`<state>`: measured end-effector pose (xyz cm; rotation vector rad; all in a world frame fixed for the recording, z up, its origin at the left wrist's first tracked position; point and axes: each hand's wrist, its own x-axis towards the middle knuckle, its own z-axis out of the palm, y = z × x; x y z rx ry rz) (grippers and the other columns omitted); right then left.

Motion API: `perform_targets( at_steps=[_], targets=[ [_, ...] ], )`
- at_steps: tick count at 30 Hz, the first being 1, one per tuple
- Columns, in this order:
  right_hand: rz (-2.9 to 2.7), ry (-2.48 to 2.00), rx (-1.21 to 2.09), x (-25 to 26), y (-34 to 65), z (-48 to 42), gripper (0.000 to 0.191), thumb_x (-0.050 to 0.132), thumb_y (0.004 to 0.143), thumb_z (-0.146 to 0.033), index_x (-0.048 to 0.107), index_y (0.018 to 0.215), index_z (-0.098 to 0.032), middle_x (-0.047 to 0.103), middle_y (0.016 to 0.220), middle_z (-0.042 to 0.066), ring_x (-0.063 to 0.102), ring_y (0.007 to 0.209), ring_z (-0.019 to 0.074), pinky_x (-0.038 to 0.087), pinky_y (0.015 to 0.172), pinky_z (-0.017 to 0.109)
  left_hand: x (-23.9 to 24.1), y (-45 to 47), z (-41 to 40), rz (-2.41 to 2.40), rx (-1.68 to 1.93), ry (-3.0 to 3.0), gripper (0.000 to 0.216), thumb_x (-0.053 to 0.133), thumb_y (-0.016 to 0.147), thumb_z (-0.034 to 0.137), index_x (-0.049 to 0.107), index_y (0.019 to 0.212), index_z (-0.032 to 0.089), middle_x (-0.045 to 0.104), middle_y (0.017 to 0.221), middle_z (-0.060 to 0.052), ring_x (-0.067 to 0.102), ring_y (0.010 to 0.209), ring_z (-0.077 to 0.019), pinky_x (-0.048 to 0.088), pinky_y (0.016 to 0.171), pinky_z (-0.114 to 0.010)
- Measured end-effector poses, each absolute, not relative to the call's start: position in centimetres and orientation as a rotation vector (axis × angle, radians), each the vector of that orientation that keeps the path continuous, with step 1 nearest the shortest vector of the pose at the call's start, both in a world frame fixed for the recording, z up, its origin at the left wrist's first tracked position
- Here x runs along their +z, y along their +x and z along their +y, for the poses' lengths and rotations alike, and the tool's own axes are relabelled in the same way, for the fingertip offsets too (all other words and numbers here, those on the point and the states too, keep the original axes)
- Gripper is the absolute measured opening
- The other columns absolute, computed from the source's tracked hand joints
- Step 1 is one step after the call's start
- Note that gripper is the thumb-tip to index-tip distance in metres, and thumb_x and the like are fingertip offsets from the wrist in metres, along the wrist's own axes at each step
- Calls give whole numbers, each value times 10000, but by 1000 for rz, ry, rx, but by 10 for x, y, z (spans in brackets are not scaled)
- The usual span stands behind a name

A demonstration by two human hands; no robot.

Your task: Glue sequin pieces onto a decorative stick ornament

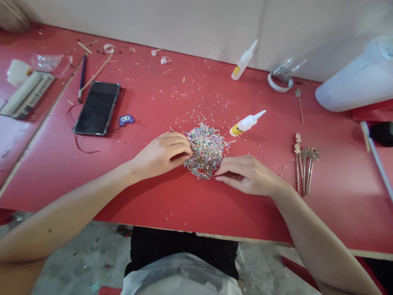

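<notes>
A heap of small glittering chips (205, 141) lies on the red table between my hands. My left hand (167, 153) is closed at the heap's left edge, pinching what looks like a thin stick (172, 129), whose end shows above the knuckles. A gold-brown cluster (206, 166) sits low in the heap; whether it joins that stick, I cannot tell. On the right, my right hand (241, 174) pinches a thin, dark reddish tool (212, 177), its tip touching the heap's lower edge. Just beyond lies a glue bottle (245, 124) with a pointed nozzle.
Another glue bottle (244, 61) stands near the wall, left of a round white container (280, 82). Several sticks with glittery heads (307, 168) lie at right. A phone (98, 108), a purple charm (126, 119), a brush (82, 78) and a knife box (29, 96) are at left.
</notes>
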<state>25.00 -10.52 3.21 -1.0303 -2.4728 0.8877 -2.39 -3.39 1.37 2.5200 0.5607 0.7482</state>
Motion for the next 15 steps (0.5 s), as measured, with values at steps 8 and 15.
perform_targets(
  at_steps=[8,15],
  targets=[
    [-2473,-1038,939,33,252,-104,99,568,934,-273,630,916,-197,611,743,-13,483,571,75,365,577,204,15,-24,-35,559,732,2517,106,547,943,207,638,899,175,712,949,-53,642,975,-172,487,934,-341],
    [-2482,-1032,926,34,251,-104,109,559,939,-272,635,907,-201,624,737,-12,516,602,84,380,600,206,16,-24,-34,564,738,2522,114,539,945,208,636,894,179,710,932,-51,641,963,-173,490,927,-346]
  ],
)
